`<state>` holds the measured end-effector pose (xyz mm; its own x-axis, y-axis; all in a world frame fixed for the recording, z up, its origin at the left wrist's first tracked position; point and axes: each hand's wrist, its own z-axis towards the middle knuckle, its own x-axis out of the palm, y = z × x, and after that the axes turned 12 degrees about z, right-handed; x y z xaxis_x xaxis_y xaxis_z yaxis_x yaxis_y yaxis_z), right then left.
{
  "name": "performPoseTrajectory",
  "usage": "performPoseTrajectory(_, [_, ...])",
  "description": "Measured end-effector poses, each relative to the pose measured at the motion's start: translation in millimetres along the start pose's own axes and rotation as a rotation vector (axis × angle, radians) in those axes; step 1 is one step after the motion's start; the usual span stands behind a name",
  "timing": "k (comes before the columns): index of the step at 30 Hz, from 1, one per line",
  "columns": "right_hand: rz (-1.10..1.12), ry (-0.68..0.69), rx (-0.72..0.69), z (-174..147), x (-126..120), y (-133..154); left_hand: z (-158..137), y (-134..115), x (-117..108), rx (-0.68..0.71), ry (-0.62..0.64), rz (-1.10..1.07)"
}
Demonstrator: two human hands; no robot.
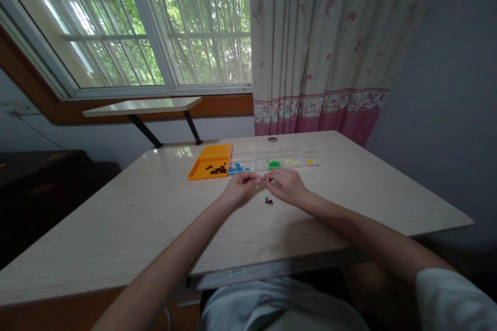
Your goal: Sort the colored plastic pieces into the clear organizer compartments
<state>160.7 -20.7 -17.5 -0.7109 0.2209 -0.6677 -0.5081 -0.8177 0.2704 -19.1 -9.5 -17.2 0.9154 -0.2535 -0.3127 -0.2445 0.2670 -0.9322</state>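
My left hand [244,186] and my right hand [285,185] meet fingertip to fingertip above the table, both pinched closed. Whatever lies between the fingertips is too small to make out. Just below them on the tabletop sits a little cluster of brown, blue and green pieces [269,201]. Behind my left hand is an open orange case [197,169] with dark brown pieces [218,169] in it. Beside it, clear boxes hold blue pieces [237,168], green pieces [274,164], pale yellow pieces [291,162] and a few yellow pieces [309,161].
The pale wooden table [155,227] spreads out on both sides of my arms. A raised shelf [143,106] on black legs stands at the back left. A dark round spot [272,139] shows near the back edge. Behind hang the curtains [318,36] beside a barred window.
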Motion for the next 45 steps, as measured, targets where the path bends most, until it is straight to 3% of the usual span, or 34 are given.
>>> performPoseTrajectory(27, [0.04, -0.045, -0.041, -0.6, 2.5, -3.9, 1.5, 0.8, 0.6, 0.056, 0.01, 0.106])
performPoseTrajectory(32, [0.078, -0.179, -0.067, 4.1, -9.5, -8.3, -3.6, -0.5, -4.8, 0.153, 0.021, 0.444])
performPoseTrajectory(36, [0.076, -0.291, -0.077, 6.7, -22.6, -15.8, -11.6, -4.4, -10.1, 0.319, 0.169, 0.735])
performPoseTrajectory(39, [0.075, -0.321, -0.093, 7.3, -27.2, -20.1, -14.2, -3.9, -11.8, 0.371, 0.248, 0.812])
performPoseTrajectory(45, [0.068, -0.316, -0.113, 7.6, -26.5, -18.1, -13.6, -2.0, -12.4, 0.379, 0.29, 0.923])
